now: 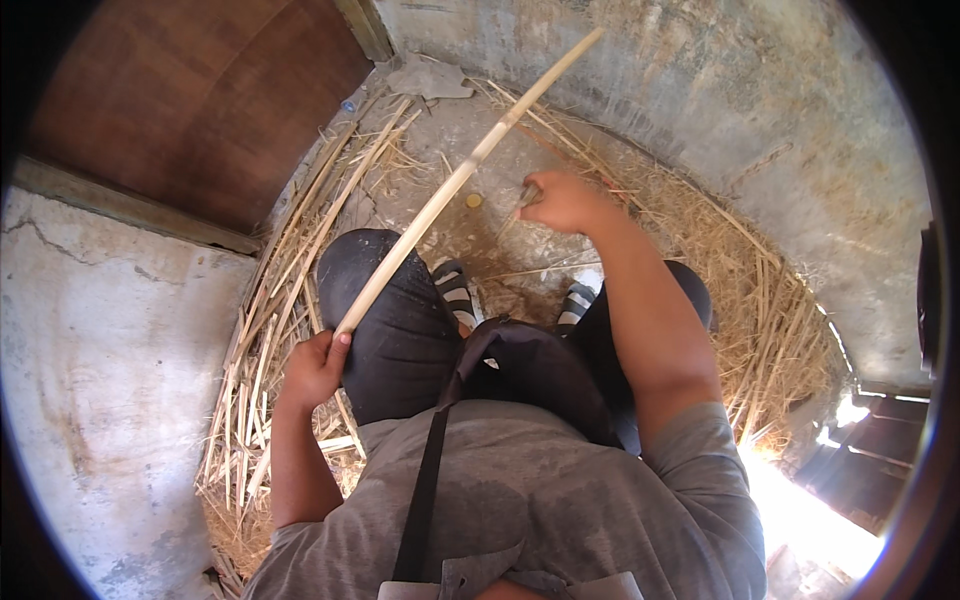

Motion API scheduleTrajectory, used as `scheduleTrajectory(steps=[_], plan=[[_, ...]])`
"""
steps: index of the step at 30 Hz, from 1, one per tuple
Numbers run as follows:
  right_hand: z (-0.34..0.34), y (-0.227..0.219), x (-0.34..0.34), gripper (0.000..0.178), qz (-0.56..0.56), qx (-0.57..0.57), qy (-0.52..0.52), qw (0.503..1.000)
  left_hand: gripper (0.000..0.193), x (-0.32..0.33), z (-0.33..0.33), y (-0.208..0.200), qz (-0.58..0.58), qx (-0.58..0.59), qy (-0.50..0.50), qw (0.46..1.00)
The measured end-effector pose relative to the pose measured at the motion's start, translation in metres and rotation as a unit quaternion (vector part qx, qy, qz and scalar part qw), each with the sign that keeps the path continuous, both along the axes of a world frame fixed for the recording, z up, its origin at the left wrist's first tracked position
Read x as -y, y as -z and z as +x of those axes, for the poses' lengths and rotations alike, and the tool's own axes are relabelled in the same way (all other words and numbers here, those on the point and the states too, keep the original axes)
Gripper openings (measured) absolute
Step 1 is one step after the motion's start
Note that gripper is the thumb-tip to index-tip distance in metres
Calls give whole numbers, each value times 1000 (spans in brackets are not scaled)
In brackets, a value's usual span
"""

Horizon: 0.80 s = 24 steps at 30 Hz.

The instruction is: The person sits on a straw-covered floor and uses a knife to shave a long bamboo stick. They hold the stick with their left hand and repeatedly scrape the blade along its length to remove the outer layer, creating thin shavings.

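A long pale strip, which looks like split bamboo (432, 212), slants up from my left hand (316, 372) past my knee toward the far wall. My left hand grips its lower end, with the thumb on top. Out in front, to the right of the strip and apart from it, my right hand (566, 201) is closed. A small greyish thing with a thin pointed end shows at its fingertips; its kind I cannot make out. Between my knees are my feet in striped footwear (455, 287).
Long split strips (300, 265) lie piled along the left side. Straw-like shavings and more strips (765, 300) bank against the curved right wall (740, 90). A brown wooden panel (190, 100) stands at the far left. A small yellow disc (473, 201) lies on the floor ahead.
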State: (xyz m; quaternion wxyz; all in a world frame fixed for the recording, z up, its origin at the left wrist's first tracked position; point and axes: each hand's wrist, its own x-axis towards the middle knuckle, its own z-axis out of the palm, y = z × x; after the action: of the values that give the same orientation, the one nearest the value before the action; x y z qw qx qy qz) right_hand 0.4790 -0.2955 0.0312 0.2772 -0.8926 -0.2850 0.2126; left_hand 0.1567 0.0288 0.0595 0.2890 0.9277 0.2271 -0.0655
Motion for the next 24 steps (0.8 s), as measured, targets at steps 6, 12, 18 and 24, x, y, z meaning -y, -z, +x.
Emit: scheduleTrajectory(steps=[6, 12, 18, 24], plan=[[-36, -14, -32, 52, -24, -8, -161, 987, 52, -7, -2, 3, -10, -3, 9, 1000], [-3, 13, -9, 54, 21, 17, -2, 1000, 52, 0, 0, -2, -14, -4, -3, 1000], [-14, 7, -9, 53, 5, 31, -25, 999, 55, 0, 6, -11, 1, -28, 2, 1000], [-46, 0, -41, 42, 5, 16, -199, 980, 57, 0, 3, -12, -8, -35, 1, 999]])
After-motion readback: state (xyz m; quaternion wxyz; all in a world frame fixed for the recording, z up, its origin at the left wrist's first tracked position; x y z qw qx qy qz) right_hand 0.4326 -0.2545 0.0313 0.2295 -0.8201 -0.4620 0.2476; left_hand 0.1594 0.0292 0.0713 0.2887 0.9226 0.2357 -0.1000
